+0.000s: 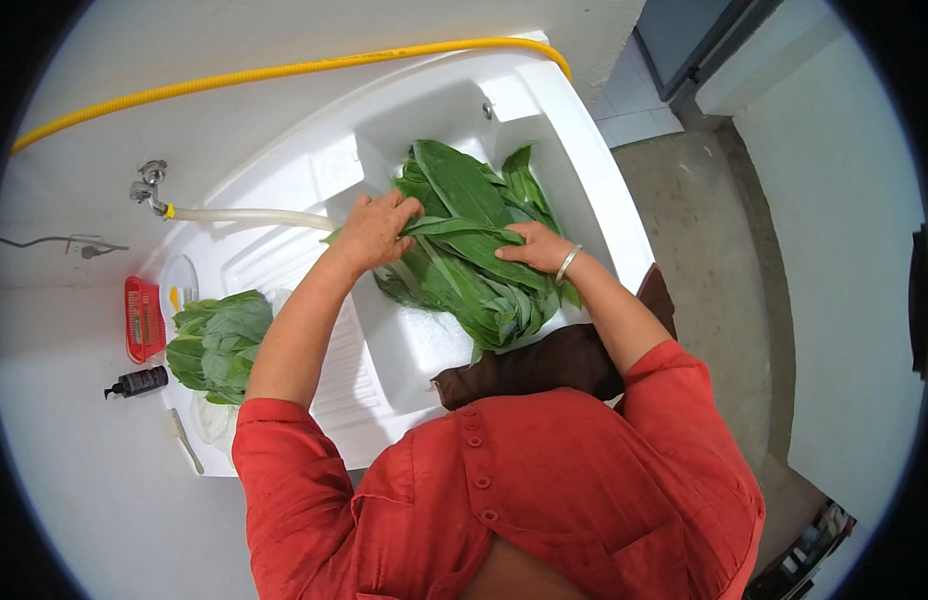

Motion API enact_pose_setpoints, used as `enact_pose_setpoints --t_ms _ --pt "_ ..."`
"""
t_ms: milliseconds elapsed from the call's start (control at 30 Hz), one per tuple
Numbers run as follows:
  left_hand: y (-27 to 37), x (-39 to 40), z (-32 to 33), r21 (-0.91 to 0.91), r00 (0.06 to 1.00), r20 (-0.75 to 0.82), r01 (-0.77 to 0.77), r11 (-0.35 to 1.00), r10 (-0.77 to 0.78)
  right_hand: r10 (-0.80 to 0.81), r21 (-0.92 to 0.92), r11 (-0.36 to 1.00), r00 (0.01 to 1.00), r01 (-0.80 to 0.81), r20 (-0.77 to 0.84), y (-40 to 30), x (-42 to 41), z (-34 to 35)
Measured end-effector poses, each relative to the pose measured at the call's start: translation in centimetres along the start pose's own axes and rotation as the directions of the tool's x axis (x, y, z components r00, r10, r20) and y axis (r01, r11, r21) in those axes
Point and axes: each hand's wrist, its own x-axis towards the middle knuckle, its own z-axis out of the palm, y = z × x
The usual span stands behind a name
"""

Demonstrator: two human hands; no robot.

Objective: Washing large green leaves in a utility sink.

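Broad green leaves (464, 180) lie heaped in the basin of a white laundry sink (393, 360). Over the heap, my left hand (381, 225) pinches one end of a long leaf (456, 227) between thumb and fingers. My right hand (539, 247), with a silver bangle at the wrist, grips the leaves at the other side. A pale hose (254, 216) runs from the wall tap (150, 191) towards the basin; its end is hidden behind my left hand. Some water shows at the basin's bottom under the leaves.
More leaves (220, 345) rest on the ribbed drainboard (336, 375) at left, near a red plastic basket (143, 319), a black pump bottle (138, 382) and a brush (185, 442). A yellow hose (284, 71) crosses behind the sink. Brown cloth (531, 367) hangs at its front edge.
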Motion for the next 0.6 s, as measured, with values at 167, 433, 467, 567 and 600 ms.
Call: enact_pose_setpoints --t_ms 167,433,467,567,600 --pt "-2.2 -0.2 0.9 -0.051 0.991 0.009 -0.135 0.990 0.136 0.037 0.081 0.996 0.999 -0.040 0.034 -1.0 -0.8 -0.2" --pt "-1.8 -0.2 0.9 -0.549 0.933 0.358 0.182 0.816 0.032 -0.028 0.074 0.997 0.997 0.033 -0.065 0.7 -0.9 -1.2" --pt "-1.8 -0.3 1.1 -0.520 0.942 0.335 0.150 0.841 0.039 -0.026 0.077 0.997 0.997 0.032 -0.068 1.2 -0.9 -1.2" --pt "-0.9 -0.5 0.2 -0.603 0.928 0.371 0.218 0.767 0.028 -0.085 0.025 0.996 0.992 0.087 -0.089 0.8 -1.4 -1.2" --pt "-1.3 -0.4 0.4 -0.602 0.928 0.372 0.220 0.768 0.025 -0.101 -0.050 0.994 0.990 0.097 -0.100 0.5 -1.5 -1.2"
